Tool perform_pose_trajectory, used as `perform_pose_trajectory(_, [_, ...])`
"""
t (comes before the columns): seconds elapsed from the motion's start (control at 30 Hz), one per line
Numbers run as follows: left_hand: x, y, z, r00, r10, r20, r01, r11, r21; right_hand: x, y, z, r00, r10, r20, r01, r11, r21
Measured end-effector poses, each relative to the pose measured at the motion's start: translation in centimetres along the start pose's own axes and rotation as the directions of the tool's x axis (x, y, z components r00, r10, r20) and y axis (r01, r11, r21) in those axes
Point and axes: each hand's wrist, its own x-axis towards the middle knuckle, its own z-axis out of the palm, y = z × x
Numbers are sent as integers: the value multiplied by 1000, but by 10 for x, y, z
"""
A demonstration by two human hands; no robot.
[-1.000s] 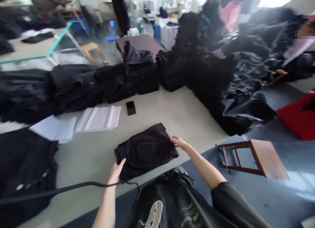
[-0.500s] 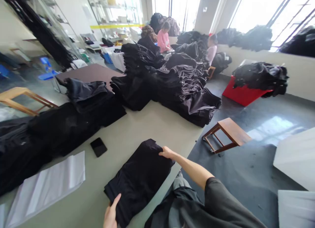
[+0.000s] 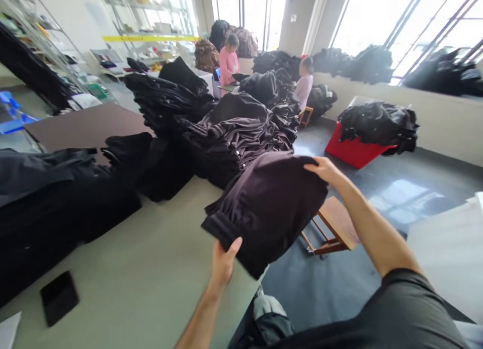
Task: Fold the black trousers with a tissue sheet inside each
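Note:
A folded black garment [image 3: 275,203], apparently trousers, is held up over the right edge of the pale table [image 3: 151,258]. My left hand [image 3: 224,261] grips its near edge, thumb on top and the fingers hidden underneath. Its far right corner is pinched in my right hand [image 3: 322,170]. Just beyond the garment rises a tall stack of folded dark garments [image 3: 241,133]; whether the held piece touches that stack, I cannot tell. A black phone or tablet [image 3: 59,297] lies flat at the table's lower left.
More dark garments [image 3: 56,223] line the table's left side. A wooden stool [image 3: 337,223] stands on the floor at right, and behind it a red bin [image 3: 341,145] is heaped with dark clothes. Two people, one in a pink top [image 3: 228,67], are at the back.
Both hands have lifted the folded garment off the table and carried it forward and right, toward the stack. The view has turned to the right, so the phone-like object sits farther left.

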Motion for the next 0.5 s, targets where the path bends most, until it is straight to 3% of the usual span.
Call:
perform_pose_trajectory(0.03, [25, -5, 37, 999, 27, 19, -27, 1000, -7, 26, 11, -18, 999, 34, -33, -35, 998, -56])
perform_pose_trajectory(0.1, [73, -25, 98, 999, 48, -5, -48, 999, 14, 69, 38, -32, 983, 164, -88, -181, 953, -245])
perform_pose_trajectory(0.17, [114, -52, 139, 994, -91, -65, 96, 993, 75, 97, 69, -22, 941, 311, -137, -340, 846, -412])
perform_pose_trajectory(0.2, [130, -67, 151, 978, -187, -95, 196, 976, 98, 103, 86, -10, 915, 373, -151, -399, 790, -465])
perform_pose_trajectory(0.3, [155, -106, 159, 925, -362, -115, 375, 917, 133, 104, 131, 30, 894, 427, -132, -427, 727, -538])
perform_pose_trajectory(0.4, [156, -129, 145, 957, -287, -49, 291, 943, 160, 97, 163, 59, 944, 307, -121, -310, 701, -642])
perform_pose_trajectory(0.5, [150, -140, 134, 981, -194, -21, 195, 965, 177, 96, 180, 72, 966, 246, -82, -231, 674, -701])
